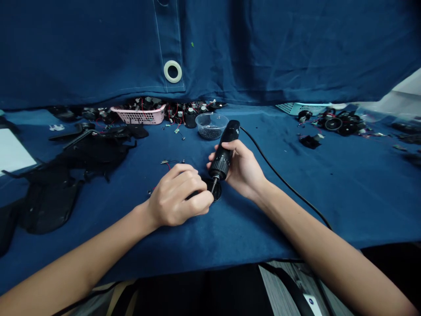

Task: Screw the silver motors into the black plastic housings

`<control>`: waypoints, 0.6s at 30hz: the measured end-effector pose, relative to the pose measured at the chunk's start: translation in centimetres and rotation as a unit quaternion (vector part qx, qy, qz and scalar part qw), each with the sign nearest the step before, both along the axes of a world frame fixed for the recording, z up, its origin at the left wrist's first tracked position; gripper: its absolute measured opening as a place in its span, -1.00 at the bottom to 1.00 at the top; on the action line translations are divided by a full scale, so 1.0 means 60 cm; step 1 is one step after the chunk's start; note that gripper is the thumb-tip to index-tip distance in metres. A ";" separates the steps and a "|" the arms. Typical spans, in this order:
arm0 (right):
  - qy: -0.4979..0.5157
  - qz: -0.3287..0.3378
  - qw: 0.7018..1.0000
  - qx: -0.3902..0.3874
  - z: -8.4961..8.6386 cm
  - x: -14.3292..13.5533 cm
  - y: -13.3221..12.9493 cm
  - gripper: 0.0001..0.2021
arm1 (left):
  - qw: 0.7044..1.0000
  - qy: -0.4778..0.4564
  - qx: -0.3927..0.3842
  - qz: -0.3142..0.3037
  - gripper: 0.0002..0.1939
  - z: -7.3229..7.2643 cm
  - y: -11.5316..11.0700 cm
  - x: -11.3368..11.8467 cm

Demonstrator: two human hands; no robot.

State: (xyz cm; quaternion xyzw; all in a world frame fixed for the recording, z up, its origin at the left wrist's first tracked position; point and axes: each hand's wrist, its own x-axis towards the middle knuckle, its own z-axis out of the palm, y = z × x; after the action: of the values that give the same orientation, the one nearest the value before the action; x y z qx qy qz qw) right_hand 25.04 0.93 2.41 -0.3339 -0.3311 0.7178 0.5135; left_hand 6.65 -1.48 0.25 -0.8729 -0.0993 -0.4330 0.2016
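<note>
My right hand (241,169) is wrapped around a black electric screwdriver (226,147), which tilts down and to the left. Its metal bit (215,185) points at a round black part (217,192) lying on the blue cloth. My left hand (182,195) is closed beside the bit, thumb and fingertips pinched together at its tip. Whatever those fingers pinch is hidden, and the hand covers much of the black part. Thin red and black wires with a small connector (164,162) stick out behind my left hand.
A clear bowl of small dark pieces (212,127) stands behind the screwdriver. The pink basket (141,115) and teal basket (302,107) sit at the back among motors and wires. Black casings (49,197) lie left. The screwdriver's cable (283,175) runs right. A blue curtain (210,48) hangs behind.
</note>
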 end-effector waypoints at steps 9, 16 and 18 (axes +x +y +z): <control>-0.016 -0.016 1.000 0.006 -0.001 0.003 0.003 -0.86 | 0.999 0.018 -0.012 0.040 -0.89 -0.005 0.005 -0.001; -0.012 -0.017 1.000 0.005 -0.002 0.005 0.005 -0.85 | 0.999 0.024 -0.025 0.037 -0.88 -0.005 0.005 0.001; -0.006 -0.016 1.000 0.001 -0.003 0.005 0.006 -0.85 | 0.999 0.012 -0.040 0.018 -0.83 -0.004 0.006 -0.001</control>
State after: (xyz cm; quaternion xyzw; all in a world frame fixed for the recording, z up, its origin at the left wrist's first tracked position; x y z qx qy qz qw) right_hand 25.37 1.30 2.22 -0.3429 -0.3292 0.7073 0.5232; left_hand 6.58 -1.14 0.04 -0.8837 -0.1301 -0.4140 0.1753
